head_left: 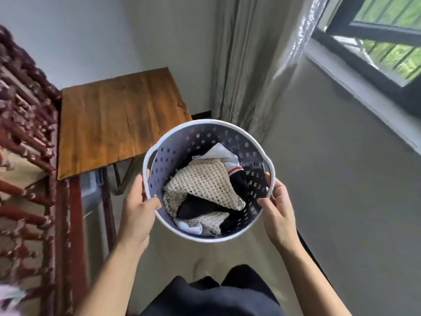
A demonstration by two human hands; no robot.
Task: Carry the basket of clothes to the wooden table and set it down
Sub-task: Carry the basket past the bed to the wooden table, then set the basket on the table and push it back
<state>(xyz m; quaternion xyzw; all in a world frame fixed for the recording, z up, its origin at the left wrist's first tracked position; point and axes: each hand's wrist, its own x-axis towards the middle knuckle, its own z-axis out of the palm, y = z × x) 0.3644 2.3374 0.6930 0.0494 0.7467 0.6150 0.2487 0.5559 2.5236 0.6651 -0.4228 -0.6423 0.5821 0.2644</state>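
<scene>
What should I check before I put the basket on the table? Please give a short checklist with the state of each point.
1. Left hand grips the basket rim: ok.
2. Right hand grips the opposite rim: ok.
3. Clothes lie below the rim, nothing hanging out: ok.
4. Table top bare where visible: ok.
5. Basket above the table: not ok, it mostly hangs beyond the near right corner.
6. Table stable on its legs: cannot tell, they are mostly hidden.

One head-worn wide view looks steeply down and forward; hands (205,213) close below centre; worktop (118,115) at ten o'clock.
</scene>
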